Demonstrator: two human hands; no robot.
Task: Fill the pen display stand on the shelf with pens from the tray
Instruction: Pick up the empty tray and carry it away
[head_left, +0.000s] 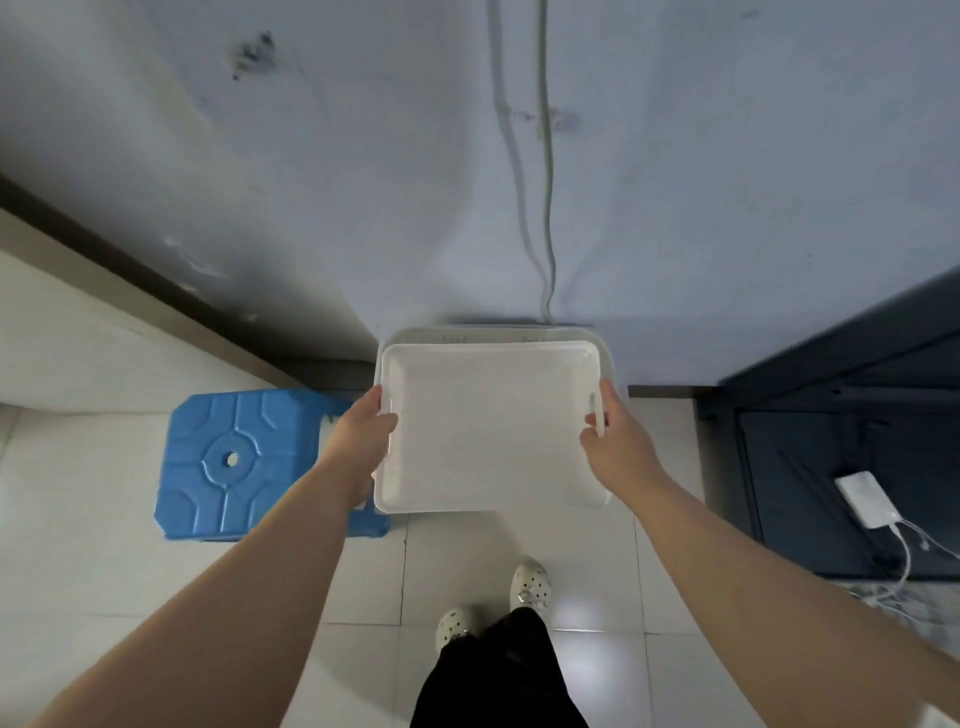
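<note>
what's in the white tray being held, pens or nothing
Empty. The white tray shows only a bare white floor, no pens; the left hand and right hand grip its side handles.

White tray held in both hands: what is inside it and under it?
Inside the tray, only its bare white floor shows; nothing lies in it. Under it, a second white container shows its rim at the far edge; its contents are covered.

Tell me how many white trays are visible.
2. The upper tray is gripped by the left hand and right hand; the lower tray sits under it, only its rim showing. More may be hidden.
</note>
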